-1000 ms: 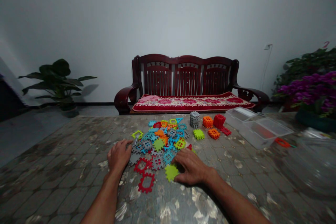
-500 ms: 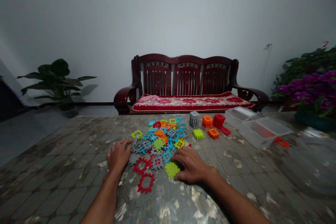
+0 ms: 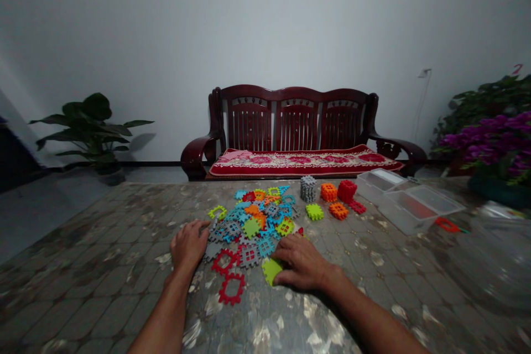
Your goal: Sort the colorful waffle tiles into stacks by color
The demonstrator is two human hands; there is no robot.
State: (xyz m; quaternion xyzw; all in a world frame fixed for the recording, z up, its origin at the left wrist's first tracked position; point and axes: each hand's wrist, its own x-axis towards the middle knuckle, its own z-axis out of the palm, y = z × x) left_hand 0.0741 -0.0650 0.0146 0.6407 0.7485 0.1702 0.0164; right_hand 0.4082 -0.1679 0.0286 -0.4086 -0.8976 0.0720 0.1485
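A heap of toothed plastic tiles point(image 3: 257, 215) in blue, orange, green, grey and red lies mid-table. My left hand point(image 3: 188, 246) rests palm down at the heap's left edge, fingers curled over grey tiles. My right hand point(image 3: 302, 263) lies flat with its fingers on a lime green tile point(image 3: 270, 270) at the heap's near side. Two red frame tiles point(image 3: 230, 287) lie between my hands. Beyond the heap stand small stacks: grey point(image 3: 307, 188), orange point(image 3: 328, 192), red point(image 3: 346, 190), and a lime green one point(image 3: 314, 211).
The table point(image 3: 103, 254) has a mottled stone-pattern top. Clear plastic boxes point(image 3: 409, 202) sit at the right, a clear lid or bag point(image 3: 485, 254) nearer. A dark wooden bench point(image 3: 296, 133) stands behind the table, a potted plant point(image 3: 89, 130) left, purple flowers point(image 3: 498, 138) right.
My right hand has slid slightly further over the lime green tile, covering more of it. The left hand has stayed put.
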